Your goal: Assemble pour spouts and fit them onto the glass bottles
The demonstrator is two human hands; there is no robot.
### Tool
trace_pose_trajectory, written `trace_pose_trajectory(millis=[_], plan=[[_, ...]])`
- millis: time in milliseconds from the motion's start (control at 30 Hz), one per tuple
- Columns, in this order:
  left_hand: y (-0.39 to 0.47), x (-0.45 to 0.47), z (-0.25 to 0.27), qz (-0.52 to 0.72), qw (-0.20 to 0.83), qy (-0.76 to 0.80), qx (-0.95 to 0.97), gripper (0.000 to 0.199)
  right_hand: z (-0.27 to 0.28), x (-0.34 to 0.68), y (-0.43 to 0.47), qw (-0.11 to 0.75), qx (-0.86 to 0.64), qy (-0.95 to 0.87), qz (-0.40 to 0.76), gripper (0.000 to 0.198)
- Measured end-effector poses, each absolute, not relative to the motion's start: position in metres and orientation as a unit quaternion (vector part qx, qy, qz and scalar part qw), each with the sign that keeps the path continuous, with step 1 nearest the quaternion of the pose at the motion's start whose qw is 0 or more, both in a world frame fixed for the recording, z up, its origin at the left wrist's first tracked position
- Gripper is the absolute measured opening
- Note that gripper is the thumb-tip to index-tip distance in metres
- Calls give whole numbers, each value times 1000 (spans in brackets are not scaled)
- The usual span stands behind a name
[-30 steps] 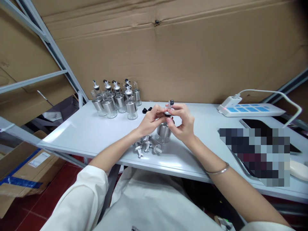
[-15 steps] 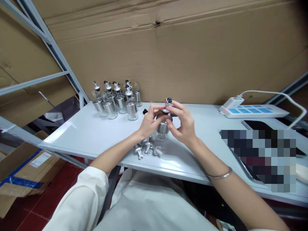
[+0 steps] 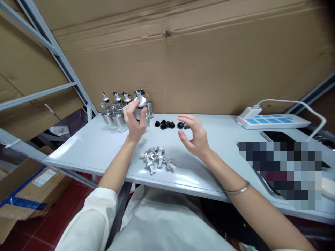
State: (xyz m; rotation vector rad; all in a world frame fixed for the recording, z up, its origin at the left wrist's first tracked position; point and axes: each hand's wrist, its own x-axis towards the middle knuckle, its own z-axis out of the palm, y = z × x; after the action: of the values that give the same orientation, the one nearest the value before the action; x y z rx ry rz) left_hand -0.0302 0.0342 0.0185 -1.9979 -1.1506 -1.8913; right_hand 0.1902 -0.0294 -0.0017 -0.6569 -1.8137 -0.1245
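Observation:
My left hand (image 3: 134, 120) is closed round the neck of an oil bottle (image 3: 141, 101), at the right end of a group of similar bottles (image 3: 120, 119). This bottle has a silver pourer top with a black flip cap; my fingers and the other glass partly hide its body. My right hand (image 3: 195, 136) hovers with thumb and fingers apart, holding nothing, beside a round black part (image 3: 180, 125). More black stoppers (image 3: 164, 124) lie between the two hands, toward the back. Loose silver pourer spouts (image 3: 159, 157) lie in a heap near the front edge.
Cardboard (image 3: 167, 69) walls off the back of the white table (image 3: 96, 153). On the right are a power strip (image 3: 274, 120) with a plugged-in charger and cable, a phone, and a blurred-out item. A metal rack (image 3: 60, 55) stands left, above an open carton (image 3: 28, 195).
My left hand has carried the bottle from the middle to the back-left group. My right hand has let go of it and opened, staying near its earlier place.

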Motion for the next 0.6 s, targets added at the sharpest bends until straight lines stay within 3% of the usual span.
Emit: trace_pose_trajectory(millis=[200, 600], plan=[[54, -57, 18, -640, 177, -442, -603, 42, -4, 190, -28, 563, -279, -777, -42, 40], [93, -88, -13, -627, 114, -524, -565, 35, -9, 190, -25, 572, -293, -765, -21, 41]])
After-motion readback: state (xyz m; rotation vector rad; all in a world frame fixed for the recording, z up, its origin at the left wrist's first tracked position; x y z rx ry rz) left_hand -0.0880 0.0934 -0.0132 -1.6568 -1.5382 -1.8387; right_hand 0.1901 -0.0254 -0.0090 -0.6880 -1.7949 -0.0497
